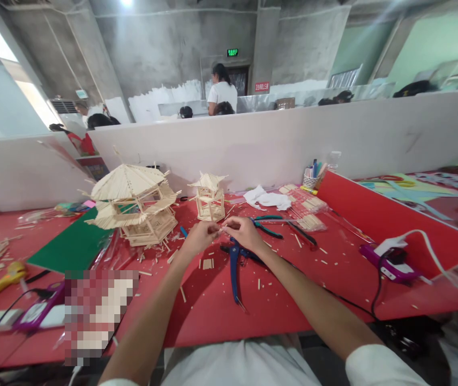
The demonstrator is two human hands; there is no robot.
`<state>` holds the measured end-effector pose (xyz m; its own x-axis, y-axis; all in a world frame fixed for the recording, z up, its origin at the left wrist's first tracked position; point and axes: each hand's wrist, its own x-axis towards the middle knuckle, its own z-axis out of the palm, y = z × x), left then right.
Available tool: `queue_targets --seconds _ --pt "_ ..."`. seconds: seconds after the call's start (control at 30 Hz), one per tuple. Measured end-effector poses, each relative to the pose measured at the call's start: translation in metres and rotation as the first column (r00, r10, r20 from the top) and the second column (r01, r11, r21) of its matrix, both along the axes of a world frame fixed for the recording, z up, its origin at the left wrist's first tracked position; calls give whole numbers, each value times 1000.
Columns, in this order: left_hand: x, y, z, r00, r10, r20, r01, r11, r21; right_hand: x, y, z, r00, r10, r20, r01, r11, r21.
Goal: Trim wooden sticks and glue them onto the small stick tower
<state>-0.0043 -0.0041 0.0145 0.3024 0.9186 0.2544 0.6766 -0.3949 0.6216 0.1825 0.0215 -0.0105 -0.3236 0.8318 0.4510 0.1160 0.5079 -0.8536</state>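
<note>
Pale wood takes shape on the red table [277, 316]: the larger pavilion [128, 185] stands at left, its two tiers of fanned roofing laid, lower frame railed round. Just beyond the fingertips sits the smaller pavilion [210, 201], upright, roofed, open-sided, thin eaves poking outward. Both look well advanced, I'd judge, yet a row of short sticks [208, 263] lies unused near the blue cutters [233, 268], so some fitting probably remains. And the grip? Left hand [201, 237] and right hand [245, 231] meet, fingers bunched, perhaps around something tiny and pale; from here I can't tell.
</note>
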Motion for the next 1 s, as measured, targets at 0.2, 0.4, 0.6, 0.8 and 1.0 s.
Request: queue_targets --seconds 0.2,0.4,0.6,0.8,1.0 --pt "1 -5 4 993 31 -111 -29 999 22 -2 -1 -1 997 19 80 -21 999 30" --pt "5 -8 6 982 63 -179 -51 996 67 -2 -2 -2 990 3 139 -14 997 77" --pt "5 -7 6 981 67 -182 -58 997 57 -3 -3 -1 989 -24 143 7 993 120" --pt "4 -7 6 979 73 -189 -63 997 54 -3 -4 1 985 -14 169 -5 994 110" --pt "-2 0 -3 993 55 -109 -63 996 -70 -5 -5 0 974 -34 224 8 993 115"
